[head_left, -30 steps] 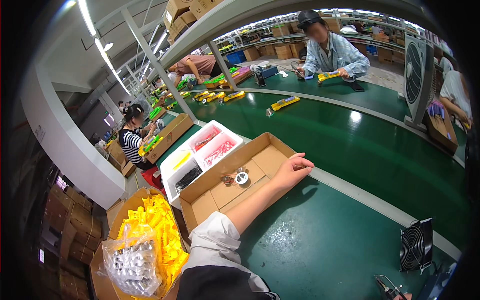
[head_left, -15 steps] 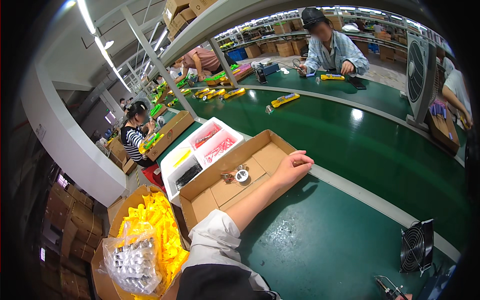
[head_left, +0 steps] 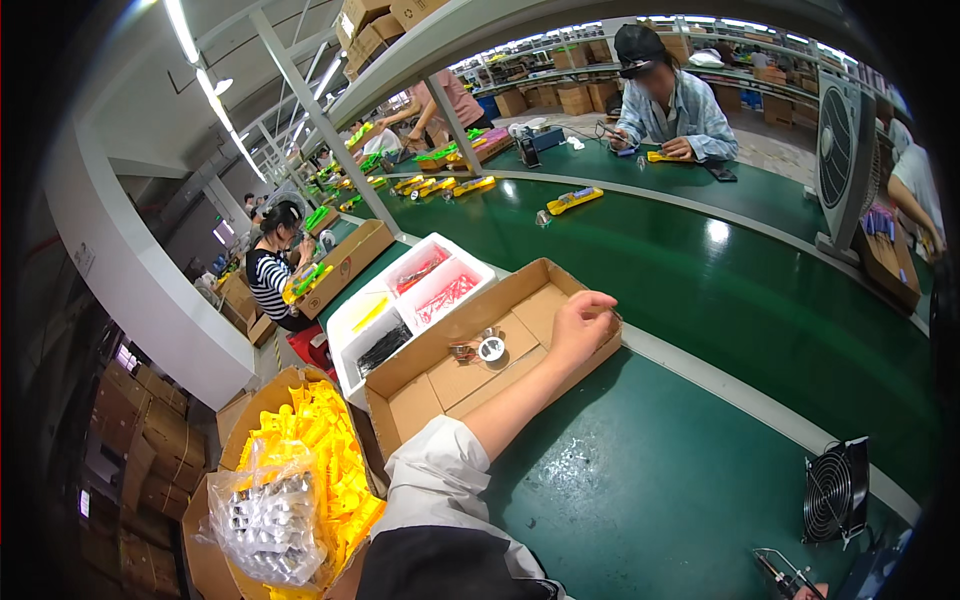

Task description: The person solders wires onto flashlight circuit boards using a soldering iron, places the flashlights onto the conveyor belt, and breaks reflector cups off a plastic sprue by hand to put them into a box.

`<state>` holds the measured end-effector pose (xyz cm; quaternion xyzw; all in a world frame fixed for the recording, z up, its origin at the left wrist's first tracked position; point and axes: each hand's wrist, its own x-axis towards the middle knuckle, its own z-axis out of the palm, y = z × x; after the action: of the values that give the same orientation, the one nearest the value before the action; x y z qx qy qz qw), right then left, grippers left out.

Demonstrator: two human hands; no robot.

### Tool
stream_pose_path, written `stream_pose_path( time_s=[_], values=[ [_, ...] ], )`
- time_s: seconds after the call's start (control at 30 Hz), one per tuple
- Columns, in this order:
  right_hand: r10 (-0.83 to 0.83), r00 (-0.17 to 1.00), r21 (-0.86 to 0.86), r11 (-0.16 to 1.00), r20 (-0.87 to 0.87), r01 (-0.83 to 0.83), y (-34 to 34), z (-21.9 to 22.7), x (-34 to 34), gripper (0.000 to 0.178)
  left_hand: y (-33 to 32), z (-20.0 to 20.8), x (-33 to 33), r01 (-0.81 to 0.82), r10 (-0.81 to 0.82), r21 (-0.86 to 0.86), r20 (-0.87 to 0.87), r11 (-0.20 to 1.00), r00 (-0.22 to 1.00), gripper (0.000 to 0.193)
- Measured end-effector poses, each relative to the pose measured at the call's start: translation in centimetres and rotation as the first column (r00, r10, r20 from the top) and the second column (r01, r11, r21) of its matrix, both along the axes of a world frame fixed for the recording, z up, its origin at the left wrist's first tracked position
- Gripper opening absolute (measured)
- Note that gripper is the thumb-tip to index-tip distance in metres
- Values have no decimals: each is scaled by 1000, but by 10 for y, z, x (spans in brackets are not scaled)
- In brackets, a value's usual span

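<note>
My left hand (head_left: 584, 328) hovers over or rests at the right end of a shallow cardboard tray (head_left: 415, 405); contact is unclear. Its fingers are loosely bent and partly apart, with nothing visible in them. Inside the tray lie a round white-and-silver part (head_left: 491, 349) and small coppery pieces (head_left: 463, 352). Only a sliver of my right hand (head_left: 815, 592) shows at the lower right edge, its fingers hidden. Beside it is a dark tool with thin metal rods (head_left: 785, 572); whether I grip it does not show.
A white foam box (head_left: 350, 385) holds red, yellow and black pieces. Left of me, a carton contains yellow plastic parts (head_left: 335, 455) and a clear bag of silvery parts (head_left: 270, 520). A black fan (head_left: 835, 492) stands right. Beyond the green belt (head_left: 690, 250), co-workers handle yellow items.
My left hand has drawn slightly left and its fingers have bent more. Across the belt, a co-worker's hand has shifted onto a yellow item. The whole view has moved a little.
</note>
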<state>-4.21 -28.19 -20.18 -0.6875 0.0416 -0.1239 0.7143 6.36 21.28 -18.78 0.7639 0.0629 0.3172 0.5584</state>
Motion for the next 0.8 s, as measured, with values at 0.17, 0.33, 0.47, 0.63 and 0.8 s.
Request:
stream_pose_path(
  time_s=[0.17,0.33,0.47,0.63,0.8],
  values=[
    [6,1000,-35,999,17,-5,3,5,-1,10,0,3,-4,-306,307,52,-12,951,952,47],
    [36,999,-49,998,0,-36,0,2,-1,8,3,-4,-2,-170,204,145,-269,975,941,59],
    [18,1000,-46,999,-5,-18,1,2,-1,8,1,-7,-1,-212,231,107,-225,972,947,62],
    [50,998,-73,996,-24,-52,0,2,-1,9,1,-2,-4,-239,244,50,-225,970,943,61],
    [60,998,-77,995,-1,-60,-3,-1,0,10,8,-8,0,-185,216,129,-296,974,930,61]
  ],
)
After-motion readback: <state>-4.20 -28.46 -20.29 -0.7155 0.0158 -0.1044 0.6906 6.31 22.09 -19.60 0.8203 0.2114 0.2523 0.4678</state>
